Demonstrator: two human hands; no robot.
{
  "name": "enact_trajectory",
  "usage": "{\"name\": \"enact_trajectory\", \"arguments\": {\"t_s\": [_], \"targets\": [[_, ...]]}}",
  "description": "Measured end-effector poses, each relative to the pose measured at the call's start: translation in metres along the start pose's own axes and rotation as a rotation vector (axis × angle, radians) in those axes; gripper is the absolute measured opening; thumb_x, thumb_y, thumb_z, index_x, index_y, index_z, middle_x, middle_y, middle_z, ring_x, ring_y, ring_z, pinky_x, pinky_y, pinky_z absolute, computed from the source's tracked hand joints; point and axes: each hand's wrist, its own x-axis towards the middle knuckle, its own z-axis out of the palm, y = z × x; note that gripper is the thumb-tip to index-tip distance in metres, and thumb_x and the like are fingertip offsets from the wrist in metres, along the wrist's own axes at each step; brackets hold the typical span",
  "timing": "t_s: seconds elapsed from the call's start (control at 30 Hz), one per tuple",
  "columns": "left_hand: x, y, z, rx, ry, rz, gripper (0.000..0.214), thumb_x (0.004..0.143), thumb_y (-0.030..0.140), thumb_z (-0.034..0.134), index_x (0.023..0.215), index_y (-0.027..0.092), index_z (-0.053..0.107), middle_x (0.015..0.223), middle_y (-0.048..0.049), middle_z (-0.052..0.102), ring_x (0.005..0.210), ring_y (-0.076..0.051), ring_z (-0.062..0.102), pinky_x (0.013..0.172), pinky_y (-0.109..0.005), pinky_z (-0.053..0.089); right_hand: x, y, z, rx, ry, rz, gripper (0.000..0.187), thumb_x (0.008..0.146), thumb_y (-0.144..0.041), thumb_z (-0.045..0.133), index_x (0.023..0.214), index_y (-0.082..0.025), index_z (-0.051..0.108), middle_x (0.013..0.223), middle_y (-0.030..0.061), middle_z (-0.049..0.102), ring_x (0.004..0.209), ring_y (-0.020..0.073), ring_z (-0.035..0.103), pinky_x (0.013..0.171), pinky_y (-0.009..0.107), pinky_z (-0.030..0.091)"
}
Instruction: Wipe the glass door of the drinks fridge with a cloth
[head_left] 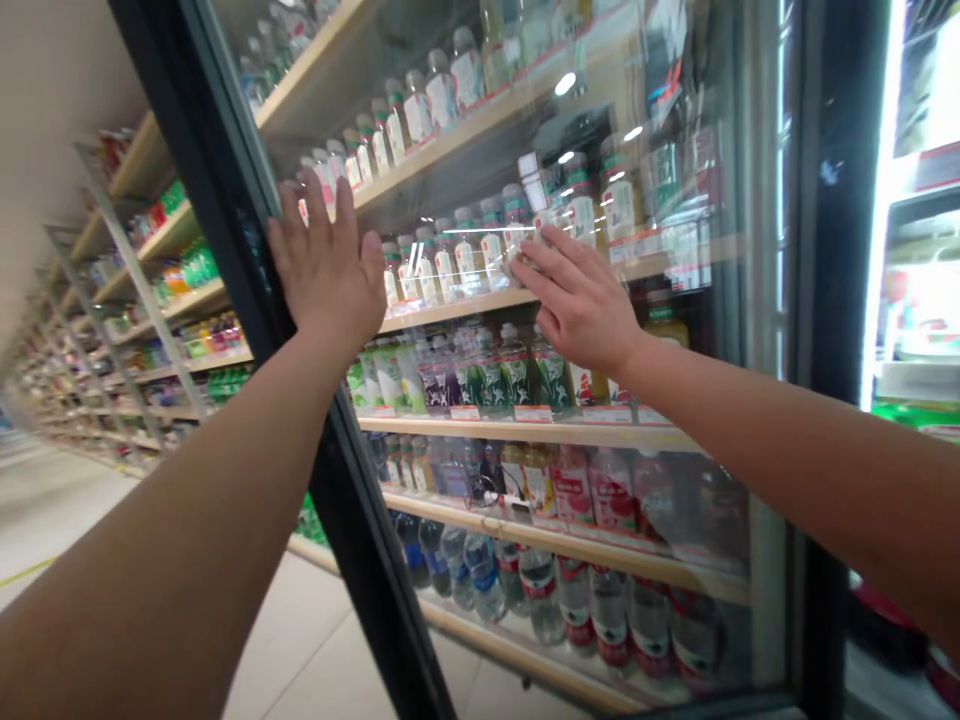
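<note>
A tall glass cooler door [675,480] with a black frame [360,540] fills the middle of the head view. My left hand [326,265] lies flat and open against the glass beside the frame's left edge, fingers pointing up. My right hand [581,300] is also open, palm pressed on the glass further right, fingers pointing left. Neither hand holds anything. Behind the glass, wooden shelves [525,430] carry rows of bottled drinks [480,375].
More shelves of drinks [187,270] run along the aisle at the left, above a pale tiled floor [52,520]. At the far right stands another lit cooler section [915,300] past a black door post [832,350].
</note>
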Motion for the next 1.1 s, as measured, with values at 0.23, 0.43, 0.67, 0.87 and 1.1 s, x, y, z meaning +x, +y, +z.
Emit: {"name": "enact_trajectory", "arguments": {"t_s": [0.23,0.43,0.67,0.87,1.1], "targets": [[-0.004,0.0,0.0,-0.014,0.026,0.005,0.068,0.104,0.041,0.037,0.166,0.018,0.022,0.174,-0.0005,0.007,0.161,-0.024,-0.003,0.13,-0.057,-0.001,0.016,-0.001,0.008,0.021,0.001,-0.079,0.066,0.092,-0.019,0.05,0.154,-0.04,0.045,0.158,-0.0072,0.048,0.156,0.0275,0.032,0.131,0.06,0.026],[-0.006,-0.002,0.001,-0.012,0.015,0.018,0.07,0.102,0.039,0.035,0.167,0.019,0.021,0.174,-0.0013,0.006,0.161,-0.028,-0.003,0.131,-0.056,-0.001,0.069,-0.023,0.032,-0.017,0.024,-0.038,0.059,0.091,-0.018,0.05,0.149,-0.022,0.055,0.158,0.0046,0.049,0.157,0.0318,0.029,0.13,0.061,0.027],[-0.007,-0.005,0.003,-0.011,0.045,0.036,0.068,0.103,0.042,0.035,0.167,0.02,0.024,0.174,-0.0029,0.008,0.161,-0.03,0.001,0.131,-0.057,0.003,0.108,-0.062,0.062,0.037,0.105,0.088,0.052,0.096,-0.035,0.037,0.142,-0.03,0.061,0.157,-0.0026,0.051,0.157,0.0294,0.027,0.128,0.048,0.028],[-0.008,-0.009,0.006,-0.056,0.095,0.072,0.064,0.106,0.041,0.038,0.165,0.022,0.028,0.173,-0.0017,0.013,0.161,-0.029,0.004,0.131,-0.059,0.005,0.104,-0.071,0.059,0.07,0.006,0.04,0.054,0.098,-0.038,0.032,0.141,-0.028,0.062,0.158,-0.0017,0.05,0.157,0.0286,0.026,0.128,0.051,0.027],[-0.008,-0.006,0.007,-0.169,0.08,0.02,0.066,0.101,0.047,0.037,0.164,0.029,0.029,0.173,0.008,0.009,0.16,-0.019,-0.007,0.133,-0.051,-0.005,0.102,-0.07,0.048,0.058,-0.067,0.014,0.053,0.098,-0.037,0.03,0.142,-0.029,0.06,0.158,-0.0051,0.05,0.157,0.0287,0.026,0.126,0.053,0.028]]}}
